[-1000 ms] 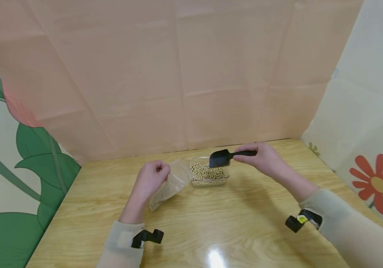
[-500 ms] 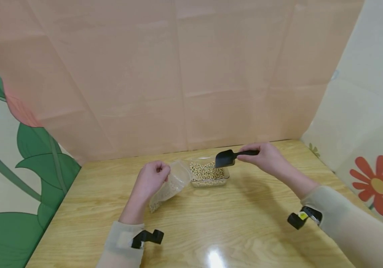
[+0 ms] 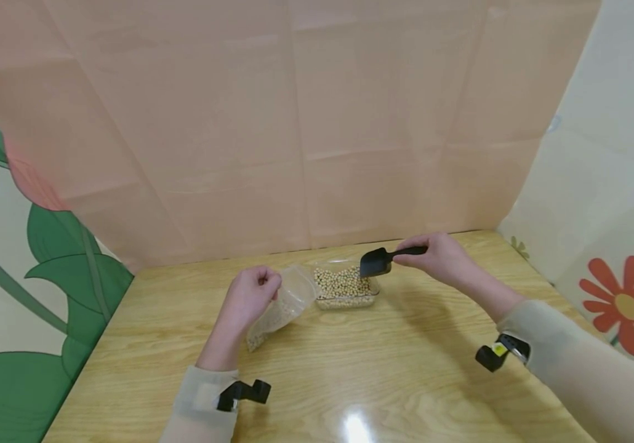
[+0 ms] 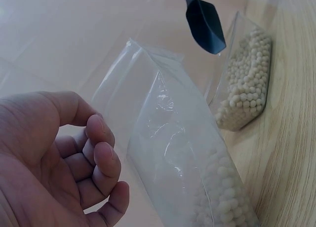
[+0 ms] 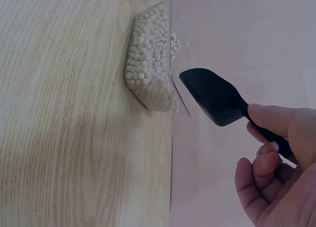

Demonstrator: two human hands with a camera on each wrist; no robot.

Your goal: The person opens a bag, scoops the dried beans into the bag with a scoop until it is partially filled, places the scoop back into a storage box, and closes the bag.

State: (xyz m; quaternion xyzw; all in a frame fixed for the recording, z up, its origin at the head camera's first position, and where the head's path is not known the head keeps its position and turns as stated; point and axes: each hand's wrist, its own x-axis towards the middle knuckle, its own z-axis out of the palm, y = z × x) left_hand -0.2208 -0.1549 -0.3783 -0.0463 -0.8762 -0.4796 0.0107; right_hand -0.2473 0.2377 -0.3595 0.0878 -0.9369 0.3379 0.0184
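Observation:
My left hand pinches the edge of a clear plastic zip bag. The bag leans with its mouth raised, and several pale round beans gather at its bottom. Between the thumb and fingers of my right hand is the handle of a small black scoop. Its bowl hangs tilted over the right end of a clear rectangular container, and no beans show in it. Pale yellow round beans fill much of that container, which stands on the table to the right of the bag.
The wood-grain table meets a pink sheet along its back edge. A flower-patterned wall covering rises at the right side, and a painted leaf panel at the left.
My right hand has shifted the scoop a little to the right, toward the container's right end. The left hand and the bag have stayed in place.

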